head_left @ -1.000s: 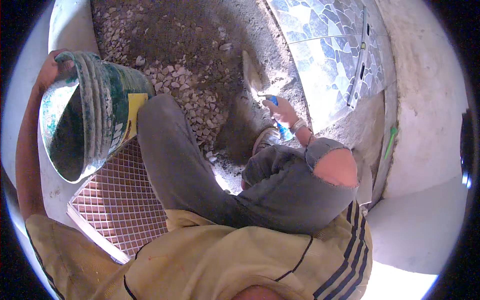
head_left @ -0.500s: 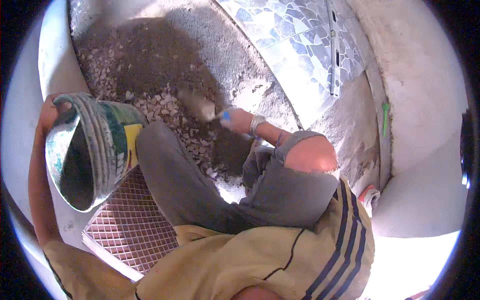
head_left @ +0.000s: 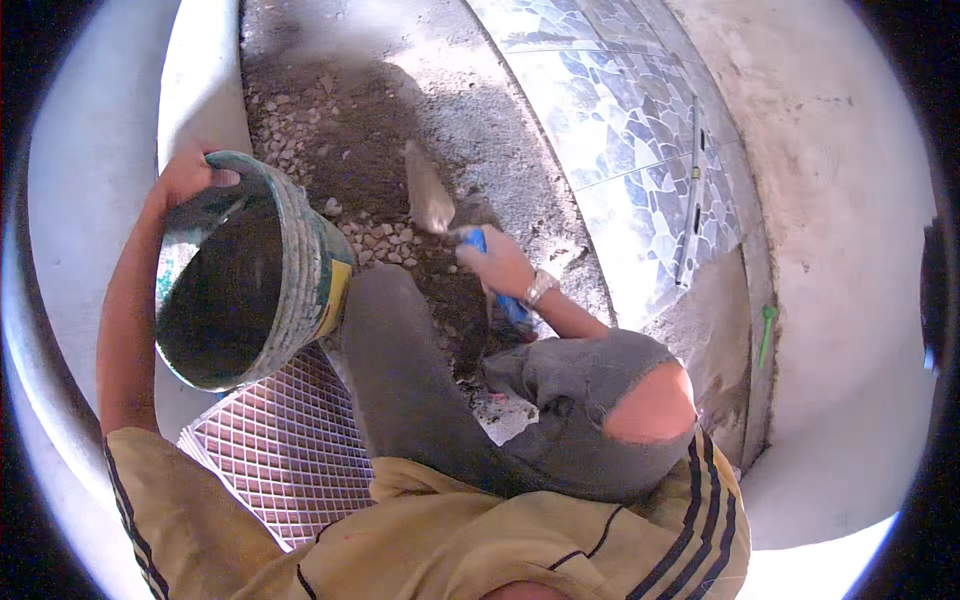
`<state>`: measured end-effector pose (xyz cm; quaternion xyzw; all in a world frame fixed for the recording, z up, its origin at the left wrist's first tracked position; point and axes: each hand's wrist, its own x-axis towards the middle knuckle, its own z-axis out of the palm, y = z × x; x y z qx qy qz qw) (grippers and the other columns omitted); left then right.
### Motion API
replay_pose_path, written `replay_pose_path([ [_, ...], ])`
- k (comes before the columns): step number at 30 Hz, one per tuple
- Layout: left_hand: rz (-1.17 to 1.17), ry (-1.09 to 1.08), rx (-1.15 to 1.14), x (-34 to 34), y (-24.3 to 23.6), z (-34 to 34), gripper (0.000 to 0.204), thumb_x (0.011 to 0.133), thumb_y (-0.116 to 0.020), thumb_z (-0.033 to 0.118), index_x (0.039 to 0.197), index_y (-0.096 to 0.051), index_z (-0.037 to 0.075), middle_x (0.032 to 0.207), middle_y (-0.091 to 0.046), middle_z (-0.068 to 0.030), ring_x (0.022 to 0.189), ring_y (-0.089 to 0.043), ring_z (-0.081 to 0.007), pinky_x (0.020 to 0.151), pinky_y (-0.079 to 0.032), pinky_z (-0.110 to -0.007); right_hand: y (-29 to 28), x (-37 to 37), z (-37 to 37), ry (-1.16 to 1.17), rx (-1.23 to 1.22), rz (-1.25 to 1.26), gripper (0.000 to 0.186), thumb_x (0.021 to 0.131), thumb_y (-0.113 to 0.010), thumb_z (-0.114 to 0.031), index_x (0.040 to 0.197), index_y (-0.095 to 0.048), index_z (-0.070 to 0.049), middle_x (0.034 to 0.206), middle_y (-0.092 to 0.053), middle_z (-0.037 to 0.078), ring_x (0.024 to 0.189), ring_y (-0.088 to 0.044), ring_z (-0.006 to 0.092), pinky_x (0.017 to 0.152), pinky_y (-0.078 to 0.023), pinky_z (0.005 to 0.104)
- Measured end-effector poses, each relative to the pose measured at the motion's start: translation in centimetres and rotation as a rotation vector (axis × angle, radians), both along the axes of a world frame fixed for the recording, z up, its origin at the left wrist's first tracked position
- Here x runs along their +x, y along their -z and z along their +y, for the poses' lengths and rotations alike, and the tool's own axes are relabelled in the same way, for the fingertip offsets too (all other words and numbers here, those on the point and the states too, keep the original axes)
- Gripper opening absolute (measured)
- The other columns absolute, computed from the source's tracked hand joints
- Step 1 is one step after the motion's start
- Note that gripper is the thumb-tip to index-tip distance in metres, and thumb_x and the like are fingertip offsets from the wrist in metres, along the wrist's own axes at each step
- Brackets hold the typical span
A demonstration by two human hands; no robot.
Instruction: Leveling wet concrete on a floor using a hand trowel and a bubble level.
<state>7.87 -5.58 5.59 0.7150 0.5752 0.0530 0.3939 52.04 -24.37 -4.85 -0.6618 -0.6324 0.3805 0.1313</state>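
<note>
My left hand [head_left: 195, 178] grips the rim of a mortar-smeared green bucket [head_left: 318, 240], tilted with its mouth toward me. Dark grey material shows inside it. My right hand [head_left: 500, 264] is closed round the blue handle of a trowel [head_left: 428, 195], whose pointed blade lies over the soil just ahead of the hand. Whitish gravel [head_left: 385, 243] and dark earth [head_left: 350, 150] spread between the bucket and the blade. The bucket's side is close against my left knee.
Ridged tiles [head_left: 290, 440] are stacked below the bucket. Stone-patterned floor tiles [head_left: 600, 110] lie at the far right, with a spirit level [head_left: 692, 200] on them. Near the right wall is a green tool [head_left: 766, 335]. A pale curved wall edge [head_left: 200, 80] stands at the left.
The view has shifted, so most things sit lower and further right. The trowel blade now shows clearly, pointing away from me. The bucket's mouth has turned more toward view; both hands keep their holds.
</note>
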Motion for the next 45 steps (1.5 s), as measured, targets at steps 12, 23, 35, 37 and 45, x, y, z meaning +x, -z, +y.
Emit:
replay_pose_path([
  [12,0.244,0.043,0.149,-1.9,1.5,0.0,0.037,0.064,-0.075,0.016,0.096,-0.067,0.0,0.089,-0.067,-0.0136,0.083,-0.063,-0.0243,0.08,-0.047,-0.035,9.7,-0.6,7.4,0.027,-0.127,0.285,0.038,0.086,-0.052,-0.035,0.096,-0.056,0.002,0.076,-0.057,0.019,0.063,-0.06,0.0293,0.06,-0.048,0.0406],
  [23,0.12,-0.033,0.056,-0.5,2.3,1.4,0.036,0.066,-0.075,0.005,0.099,-0.066,-0.004,0.086,-0.068,-0.0129,0.077,-0.063,-0.0176,0.073,-0.05,-0.031,15.4,0.9,23.0,-0.087,-0.041,-0.025,0.045,0.079,-0.048,-0.039,0.069,-0.063,0.002,0.071,-0.065,0.02,0.067,-0.066,0.0308,0.07,-0.051,0.0411],
  [35,0.119,-0.047,0.011,0.8,0.8,0.7,0.037,0.064,-0.075,0.006,0.099,-0.067,-0.002,0.087,-0.068,-0.0133,0.081,-0.063,-0.0187,0.074,-0.05,-0.031,12.7,-2.5,21.9,0.027,-0.199,0.192,0.039,0.081,-0.052,-0.033,0.075,-0.063,0.004,0.069,-0.065,0.018,0.053,-0.065,0.0251,0.064,-0.054,0.0364],
  [37,0.177,-0.008,0.051,-1.8,0.8,0.5,0.037,0.063,-0.075,0.006,0.098,-0.067,-0.003,0.087,-0.068,-0.0137,0.081,-0.063,-0.0192,0.074,-0.05,-0.031,9.2,-3.8,21.6,-0.06,-0.193,0.322,0.039,0.081,-0.053,-0.034,0.074,-0.062,0.003,0.069,-0.065,0.017,0.053,-0.066,0.0244,0.063,-0.054,0.036],
  [45,0.055,-0.022,-0.023,1.5,2.0,2.2,0.038,0.065,-0.075,0.011,0.098,-0.066,-0.005,0.088,-0.069,-0.0149,0.082,-0.065,-0.0191,0.075,-0.05,-0.03,15.5,3.0,27.9,0.324,-0.167,0.458,0.039,0.087,-0.051,-0.037,0.09,-0.059,0.001,0.063,-0.061,0.01,0.054,-0.062,0.0189,0.05,-0.051,0.0334],
])
